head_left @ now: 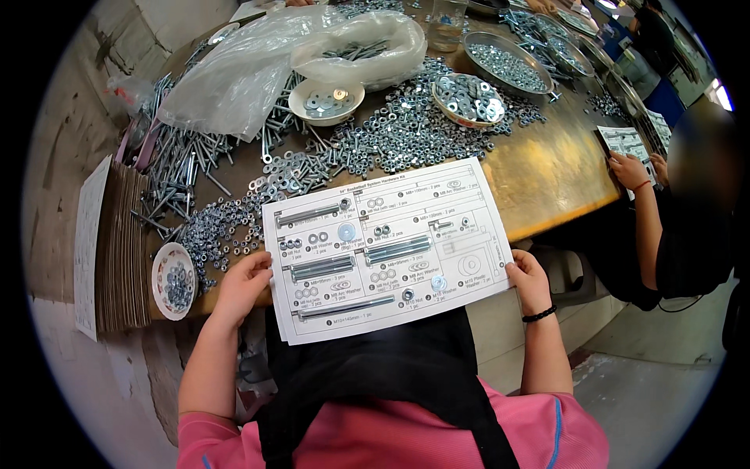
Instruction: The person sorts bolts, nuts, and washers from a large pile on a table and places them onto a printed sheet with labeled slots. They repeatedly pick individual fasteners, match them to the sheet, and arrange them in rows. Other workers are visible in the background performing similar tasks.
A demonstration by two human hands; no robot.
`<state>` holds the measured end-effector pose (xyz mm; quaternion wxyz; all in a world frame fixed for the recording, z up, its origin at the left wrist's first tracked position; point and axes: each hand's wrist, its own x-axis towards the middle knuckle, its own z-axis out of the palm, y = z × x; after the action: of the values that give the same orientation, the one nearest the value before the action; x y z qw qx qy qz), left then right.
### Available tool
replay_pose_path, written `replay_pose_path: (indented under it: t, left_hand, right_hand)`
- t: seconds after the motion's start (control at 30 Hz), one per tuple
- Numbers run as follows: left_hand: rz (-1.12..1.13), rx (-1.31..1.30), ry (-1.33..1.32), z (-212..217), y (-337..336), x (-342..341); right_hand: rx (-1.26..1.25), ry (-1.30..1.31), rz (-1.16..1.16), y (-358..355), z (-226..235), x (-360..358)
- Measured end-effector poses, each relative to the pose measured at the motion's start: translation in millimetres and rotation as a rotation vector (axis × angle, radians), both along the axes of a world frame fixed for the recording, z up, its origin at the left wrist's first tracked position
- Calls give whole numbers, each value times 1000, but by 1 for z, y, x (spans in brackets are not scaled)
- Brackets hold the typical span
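Now, head view: left hand [244, 283] and right hand [529, 280] each pinch an edge of the sheet [387, 246], fingers closed on it. Sheet sits at table [547, 176] edge, carrying bolts and washers. Nuts [391, 133] piled beyond; small dish [173, 280] by left hand.

- The left hand [244, 283] is raised from the lower edge on a bare forearm, with the fingers curled and closed in a pinch.
- The right hand [528, 280] is held at the same height, well apart from the left, its fingers likewise closed in a grip.
- A dark band is worn on the right wrist.
- Both forearms are angled upward, slightly inward.
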<state>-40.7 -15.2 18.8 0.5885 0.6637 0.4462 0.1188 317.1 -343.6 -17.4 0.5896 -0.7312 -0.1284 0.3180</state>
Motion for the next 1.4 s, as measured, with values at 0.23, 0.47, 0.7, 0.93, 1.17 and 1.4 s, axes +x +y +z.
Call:
replay_pose_path:
  t: [0.23,0.47,0.7,0.93,1.17,1.4]
  left_hand:
    - [34,-292,-86,10,-12,30]
    - [25,-489,-255,1,-35,87]
    - [-45,-570,-310,5,-64,137]
    - [-25,-591,-315,0,-78,150]
    - [-39,-617,-342,-6,-76,147]
    - [-38,-599,-333,-5,-78,147]
  right_hand:
    - [50,77,-141,-21,-3,27]
    - [119,-46,-473,-51,-18,87]
    - [213,-205,-821,-61,-11,129]
    - [-344,-1206,-341,-27,23,140]
    - [-429,-1489,200,38,27,131]
    - [-478,-1461,233,33,23,136]
